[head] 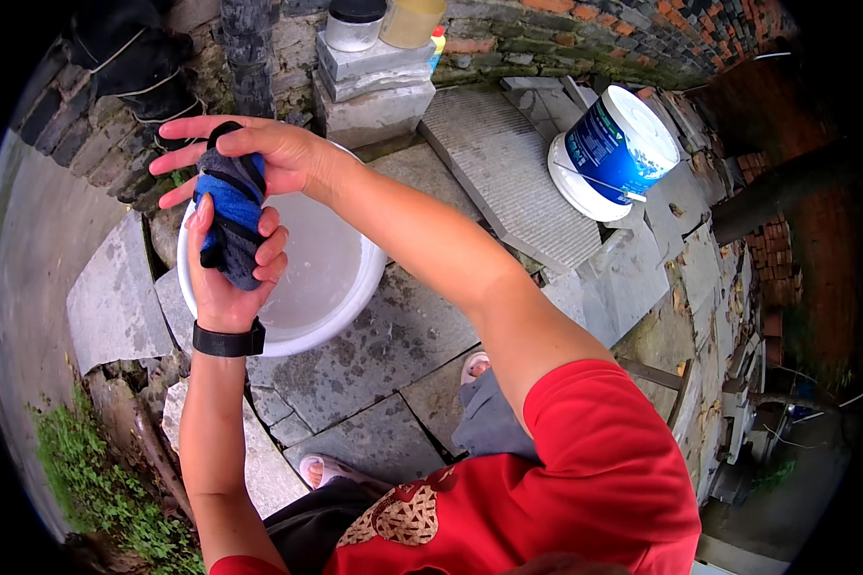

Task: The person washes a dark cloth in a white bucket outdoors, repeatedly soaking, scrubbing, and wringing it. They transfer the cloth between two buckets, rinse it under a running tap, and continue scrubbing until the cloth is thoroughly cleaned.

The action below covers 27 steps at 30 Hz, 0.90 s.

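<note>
A twisted wad of blue and grey cloth with black bands (230,205) is between my two hands, above a white basin (359,280). Cloudy greyish water (316,266) lies in the basin. My left hand (234,277), with a black band on its wrist, wraps its fingers around the lower part of the cloth. From above, my right hand (259,147) holds the upper end, its thumb laid over a black loop of the fabric. The other right fingers stretch out behind the cloth, apart from each other. Both hands look wet.
Beyond the basin, a lidded jar (354,29) and a tan container (411,21) stand on stacked blocks (370,108). A blue and white bucket (604,162) sits upside down by a ribbed slab (503,172). Uneven stone paving (374,345) surrounds my feet; plants (108,481) grow at left.
</note>
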Each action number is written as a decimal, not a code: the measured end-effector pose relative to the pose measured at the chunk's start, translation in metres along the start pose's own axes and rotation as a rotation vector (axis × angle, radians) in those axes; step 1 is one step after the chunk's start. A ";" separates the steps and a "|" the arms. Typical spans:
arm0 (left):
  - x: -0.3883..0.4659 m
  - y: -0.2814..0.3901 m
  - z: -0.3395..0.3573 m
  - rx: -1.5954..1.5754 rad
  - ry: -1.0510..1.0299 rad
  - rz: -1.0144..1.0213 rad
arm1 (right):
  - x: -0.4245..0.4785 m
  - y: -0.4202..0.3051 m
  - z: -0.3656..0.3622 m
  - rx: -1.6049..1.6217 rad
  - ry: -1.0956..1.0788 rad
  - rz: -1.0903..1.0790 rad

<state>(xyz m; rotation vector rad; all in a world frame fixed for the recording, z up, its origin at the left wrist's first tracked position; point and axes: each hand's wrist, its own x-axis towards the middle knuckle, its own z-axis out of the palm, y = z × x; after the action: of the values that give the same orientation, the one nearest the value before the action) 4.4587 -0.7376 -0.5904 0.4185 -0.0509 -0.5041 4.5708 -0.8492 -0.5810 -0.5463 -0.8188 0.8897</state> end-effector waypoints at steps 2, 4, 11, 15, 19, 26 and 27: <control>0.000 -0.003 0.013 0.033 0.141 -0.058 | -0.008 -0.016 0.004 -0.090 0.031 0.077; -0.001 0.003 0.016 0.111 0.239 -0.083 | -0.010 -0.015 0.004 -0.189 0.184 0.115; -0.019 0.044 0.017 0.404 0.083 -0.073 | 0.020 -0.010 0.030 -0.490 0.270 -0.027; -0.020 0.042 0.025 0.516 0.042 -0.004 | 0.024 -0.021 0.039 -0.555 0.220 0.086; -0.020 0.030 0.011 0.616 0.253 0.018 | 0.031 0.005 0.020 -0.717 0.388 0.138; 0.004 -0.025 -0.058 0.954 0.664 0.058 | 0.005 0.067 -0.002 -1.363 0.554 0.385; 0.006 -0.030 -0.068 1.025 0.714 0.063 | 0.002 0.077 -0.006 -1.380 0.577 0.456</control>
<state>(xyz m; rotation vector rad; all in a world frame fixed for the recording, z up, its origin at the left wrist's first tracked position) 4.4602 -0.7385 -0.6649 1.5745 0.3841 -0.2060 4.5410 -0.8072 -0.6384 -2.1482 -0.6769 0.3838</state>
